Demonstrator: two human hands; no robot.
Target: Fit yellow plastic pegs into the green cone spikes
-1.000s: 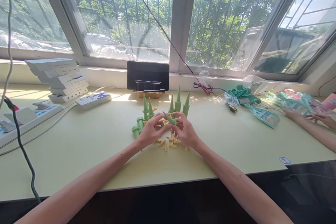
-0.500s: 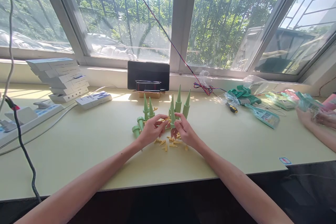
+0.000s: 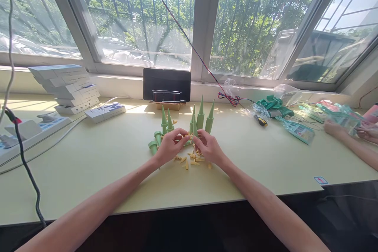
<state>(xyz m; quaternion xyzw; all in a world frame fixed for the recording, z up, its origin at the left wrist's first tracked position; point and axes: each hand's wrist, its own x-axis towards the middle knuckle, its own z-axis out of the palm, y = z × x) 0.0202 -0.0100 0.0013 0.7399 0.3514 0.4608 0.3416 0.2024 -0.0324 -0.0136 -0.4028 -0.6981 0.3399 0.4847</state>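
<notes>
The green cone is now standing point-up between the two hands, whereas one second ago it was lying crosswise, tip to the left, across the fingertips of both hands; half a second ago it was already turning upright. It is therefore joining the row of standing cones just far of the hands, near the middle of the table. The right hand is pinching the green cone at its base with thumb and forefinger, the other fingers curling loosely. The left hand is curling inward, its fingertips pressing toward the same base, where something small and yellow is showing; whether it is gripping anything cannot be told. The loose yellow pieces are lying scattered just near of both hands, and the fallen cones are lying just left of the left hand. For containers: the white boxes are sitting stacked at far left, closed, contents hidden. The clear bag at far right is holding green parts, and the flat packet is lying near it. A co-worker's hand at the right edge is handling another packet.
</notes>
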